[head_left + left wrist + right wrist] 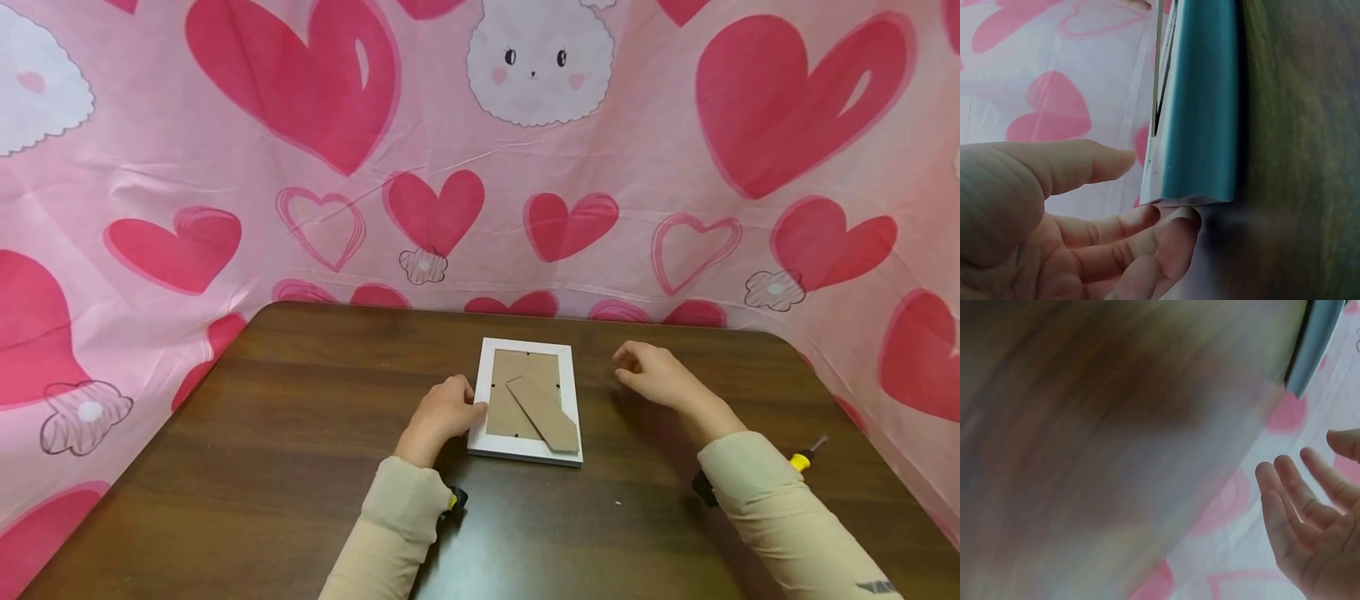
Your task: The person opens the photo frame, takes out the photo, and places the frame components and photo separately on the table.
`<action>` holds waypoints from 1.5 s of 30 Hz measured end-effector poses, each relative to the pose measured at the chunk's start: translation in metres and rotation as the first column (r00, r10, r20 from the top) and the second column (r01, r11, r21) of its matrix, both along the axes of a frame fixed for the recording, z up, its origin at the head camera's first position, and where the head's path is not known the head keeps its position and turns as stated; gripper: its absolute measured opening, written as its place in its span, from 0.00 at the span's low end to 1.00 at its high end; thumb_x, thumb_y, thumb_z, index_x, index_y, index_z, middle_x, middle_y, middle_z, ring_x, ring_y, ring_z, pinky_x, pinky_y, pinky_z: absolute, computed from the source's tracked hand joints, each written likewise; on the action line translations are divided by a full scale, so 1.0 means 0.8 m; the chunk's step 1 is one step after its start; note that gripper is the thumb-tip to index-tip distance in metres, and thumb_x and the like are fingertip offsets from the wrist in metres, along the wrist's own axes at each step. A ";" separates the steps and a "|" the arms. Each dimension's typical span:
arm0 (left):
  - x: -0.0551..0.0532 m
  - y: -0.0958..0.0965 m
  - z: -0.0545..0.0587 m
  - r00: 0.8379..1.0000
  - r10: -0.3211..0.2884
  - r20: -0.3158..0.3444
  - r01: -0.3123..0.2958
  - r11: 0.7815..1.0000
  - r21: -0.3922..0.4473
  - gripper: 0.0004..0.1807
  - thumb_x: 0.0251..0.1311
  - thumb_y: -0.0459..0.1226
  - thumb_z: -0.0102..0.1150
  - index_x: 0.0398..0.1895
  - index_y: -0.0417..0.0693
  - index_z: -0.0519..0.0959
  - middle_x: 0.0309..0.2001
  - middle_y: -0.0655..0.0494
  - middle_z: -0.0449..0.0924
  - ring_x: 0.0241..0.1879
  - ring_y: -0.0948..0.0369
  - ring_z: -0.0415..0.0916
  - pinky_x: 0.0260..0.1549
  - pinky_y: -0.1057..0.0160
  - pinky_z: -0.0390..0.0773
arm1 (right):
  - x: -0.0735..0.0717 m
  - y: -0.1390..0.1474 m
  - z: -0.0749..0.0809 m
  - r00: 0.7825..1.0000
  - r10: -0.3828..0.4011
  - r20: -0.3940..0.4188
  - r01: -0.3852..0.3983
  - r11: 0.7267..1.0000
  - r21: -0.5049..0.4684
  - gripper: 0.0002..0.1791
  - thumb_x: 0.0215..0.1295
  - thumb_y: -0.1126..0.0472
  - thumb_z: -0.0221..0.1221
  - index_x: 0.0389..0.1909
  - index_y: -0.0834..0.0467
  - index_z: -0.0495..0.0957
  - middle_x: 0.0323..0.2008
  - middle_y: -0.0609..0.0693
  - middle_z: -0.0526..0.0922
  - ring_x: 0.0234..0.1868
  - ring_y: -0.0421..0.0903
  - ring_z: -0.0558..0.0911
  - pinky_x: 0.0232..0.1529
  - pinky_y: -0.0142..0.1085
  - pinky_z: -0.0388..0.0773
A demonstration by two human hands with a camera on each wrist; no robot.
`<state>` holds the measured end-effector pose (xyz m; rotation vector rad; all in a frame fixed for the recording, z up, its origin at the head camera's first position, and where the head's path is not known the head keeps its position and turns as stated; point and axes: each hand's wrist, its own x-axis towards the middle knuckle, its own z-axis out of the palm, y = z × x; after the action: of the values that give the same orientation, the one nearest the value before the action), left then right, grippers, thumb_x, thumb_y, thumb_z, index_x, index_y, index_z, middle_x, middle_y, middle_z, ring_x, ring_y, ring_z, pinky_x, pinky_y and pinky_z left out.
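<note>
A white picture frame [523, 448] lies face down on the table, its brown backing board [513, 367] and a slanted cardboard easel stand [547, 412] facing up. My left hand [442, 410] is at the frame's left edge. In the left wrist view, the left fingertips [1186, 219] meet the frame's side [1200, 125], while the thumb is held a little off its back. My right hand [660, 377] hovers to the right of the frame, apart from it, holding nothing. Its fingers are spread and loosely bent in the right wrist view.
On the right, a screwdriver [802, 460] with a yellow handle is partly hidden behind the right sleeve [757, 479]. A pink heart-print cloth [450, 142] hangs behind the dark wooden table [262, 433]. A tiny white speck [618, 502] lies right of the frame's near corner.
</note>
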<state>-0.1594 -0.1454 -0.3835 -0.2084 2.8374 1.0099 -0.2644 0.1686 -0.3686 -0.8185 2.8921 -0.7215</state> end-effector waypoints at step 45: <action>0.000 -0.007 -0.012 0.998 -0.052 0.029 0.048 0.993 0.107 0.13 0.59 0.42 0.66 0.33 0.44 0.74 0.17 0.52 0.73 0.19 0.59 0.71 0.27 0.63 0.68 | 0.104 0.215 -0.060 0.909 0.122 -0.398 -0.037 0.976 0.214 0.33 0.17 0.81 0.65 0.26 0.45 0.71 0.31 0.37 0.68 0.33 0.41 0.68 0.40 0.41 0.58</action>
<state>-0.1592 -0.1507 -0.3933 -0.1409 2.7370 1.1333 -0.1812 0.3409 -0.4163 -1.1765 3.1914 -0.2611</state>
